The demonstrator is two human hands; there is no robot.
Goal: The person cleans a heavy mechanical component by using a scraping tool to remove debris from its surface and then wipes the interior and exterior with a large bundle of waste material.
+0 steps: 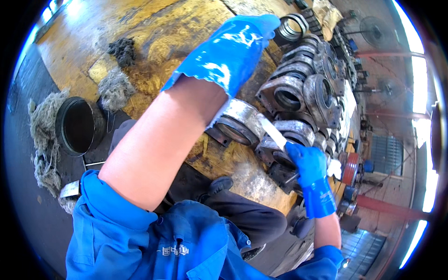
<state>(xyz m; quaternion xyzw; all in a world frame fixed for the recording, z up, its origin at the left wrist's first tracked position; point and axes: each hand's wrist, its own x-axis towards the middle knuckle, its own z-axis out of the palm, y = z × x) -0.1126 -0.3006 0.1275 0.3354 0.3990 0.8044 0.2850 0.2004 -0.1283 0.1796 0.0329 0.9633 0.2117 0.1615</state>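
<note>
My left hand, in a shiny blue rubber glove, reaches far forward beside a bare metal ring. Its fingers are mostly hidden behind the back of the glove, so whether it grips anything cannot be told. In a blue glove too, my right hand is closed around a flat white strip. The strip points toward a round metal housing with a wide bore, which rests on a flat flange between my two arms. A small white lump shows at the right hand's outer side.
Several greasy metal housings are stacked ahead to the right. On the left lie an open dark metal can, grey fibre waste and a dark clump. Stained yellow flooring spreads ahead. A fan stands at the far right.
</note>
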